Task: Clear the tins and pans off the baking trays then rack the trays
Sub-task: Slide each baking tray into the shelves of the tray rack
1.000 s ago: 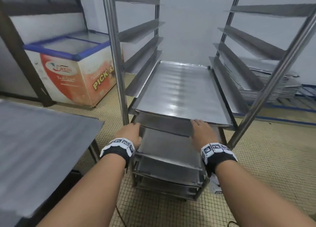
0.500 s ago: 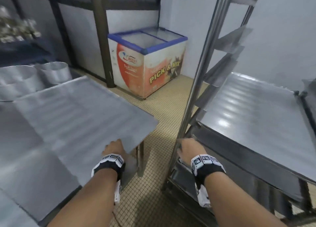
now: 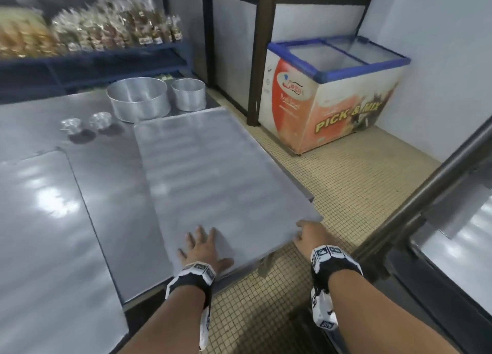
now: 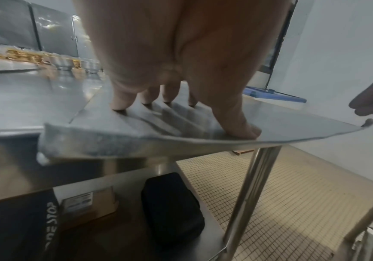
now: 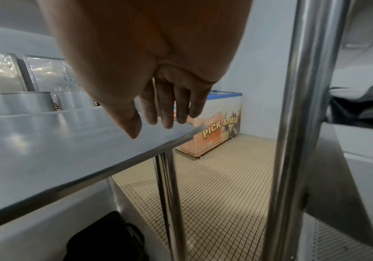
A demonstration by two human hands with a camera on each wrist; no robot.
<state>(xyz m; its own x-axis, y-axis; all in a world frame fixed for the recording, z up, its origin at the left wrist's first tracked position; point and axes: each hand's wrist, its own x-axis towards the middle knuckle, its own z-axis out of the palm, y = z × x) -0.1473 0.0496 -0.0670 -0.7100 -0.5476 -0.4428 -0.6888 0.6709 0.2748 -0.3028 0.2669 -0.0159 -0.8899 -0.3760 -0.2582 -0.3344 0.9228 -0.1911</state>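
trays on table: 2 [image 3: 213, 172] | round pans: 2 [image 3: 138, 102] | left hand [image 3: 203, 248] flat on tray | right hand [image 3: 310, 236] loose at corner

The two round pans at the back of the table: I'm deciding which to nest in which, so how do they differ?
The large round pan is clearly wider than the small round pan. The large one stands to the left, nearer the two little fluted tins; the small one sits to its right, toward the table's far right corner. Their wall heights look similar. Both are plain silver metal, upright, empty, and stand on the table, off the baking tray.
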